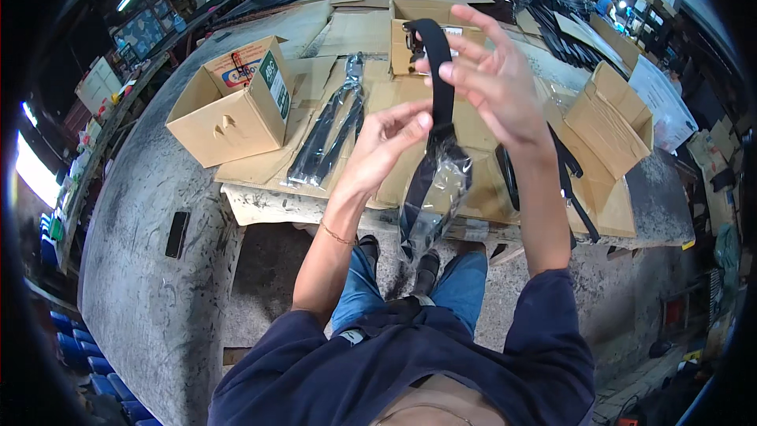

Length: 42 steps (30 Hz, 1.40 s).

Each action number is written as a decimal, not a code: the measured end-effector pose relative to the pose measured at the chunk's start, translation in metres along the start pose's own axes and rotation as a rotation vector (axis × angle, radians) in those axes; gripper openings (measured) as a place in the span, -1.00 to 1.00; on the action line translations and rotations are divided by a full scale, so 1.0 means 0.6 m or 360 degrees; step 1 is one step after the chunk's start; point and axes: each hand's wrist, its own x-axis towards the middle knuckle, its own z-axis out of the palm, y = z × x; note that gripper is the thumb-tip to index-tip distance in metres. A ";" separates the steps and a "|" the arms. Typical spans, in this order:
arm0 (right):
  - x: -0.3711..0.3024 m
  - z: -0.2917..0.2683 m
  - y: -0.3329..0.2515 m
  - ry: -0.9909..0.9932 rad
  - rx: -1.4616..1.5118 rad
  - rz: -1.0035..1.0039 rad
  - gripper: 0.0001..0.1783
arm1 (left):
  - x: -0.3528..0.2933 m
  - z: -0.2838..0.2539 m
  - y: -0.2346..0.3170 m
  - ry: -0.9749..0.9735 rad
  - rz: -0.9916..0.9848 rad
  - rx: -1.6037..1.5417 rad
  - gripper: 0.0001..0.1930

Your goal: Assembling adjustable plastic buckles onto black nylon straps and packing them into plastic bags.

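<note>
Seen from the head camera, a worker in a dark shirt holds up a black strap (442, 99) over the cardboard sheet (477, 136) on a bench (142, 213). The strap's long axis runs upright, its upper end bent over in a loop toward the sheet's far edge; a clear bag (453, 177) wraps its lower part, hanging toward the sheet's near edge. The left hand (384, 142), nearer the bag, has a closed grip, thumb and fingers pinching the strap just above the plastic, so most of the bag lies below that grip and the loop above. The right hand (497, 87), nearer the loop, spreads its fingers, thumb at the strap's side; whether its grip bears weight cannot be told. On the sheet's left part lies a second bagged strap (347, 99), beside an open carton (244, 140) at the sheet's left edge; another carton (607, 122) stands at its right end.
</note>
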 end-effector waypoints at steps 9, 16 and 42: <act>-0.055 0.036 0.041 0.0079 -0.0362 0.0187 -0.44 | 0.053 -0.011 0.076 0.0312 0.0295 -0.0095 -0.73; -0.014 -0.021 0.059 -0.0034 -0.0897 -0.0050 -0.43 | 0.044 -0.009 0.064 0.0507 0.0403 0.0233 -0.81; -0.045 -0.001 0.089 0.0422 -0.0544 -0.0122 -0.71 | 0.033 0.002 0.047 0.0444 0.0097 -0.0381 -0.81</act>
